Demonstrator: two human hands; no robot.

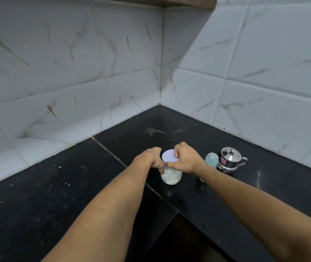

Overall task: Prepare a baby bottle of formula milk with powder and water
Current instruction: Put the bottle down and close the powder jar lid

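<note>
A clear jar (171, 177) with whitish powder inside stands on the black counter (56, 195), capped by a white lid (168, 155). My left hand (151, 157) wraps the jar's upper left side. My right hand (185, 157) grips the lid's right edge with thumb and fingers. To the right, a baby bottle with a pale blue cap (211, 159) stands upright, its lower part hidden behind my right forearm. A small steel kettle (229, 159) with a lid knob and handle stands just right of the bottle.
White marble-pattern tiled walls (113, 72) meet in a corner behind the counter. A pale smear (153, 131) marks the counter near that corner. The counter's inner edge drops to a dark gap (179, 239) below my arms.
</note>
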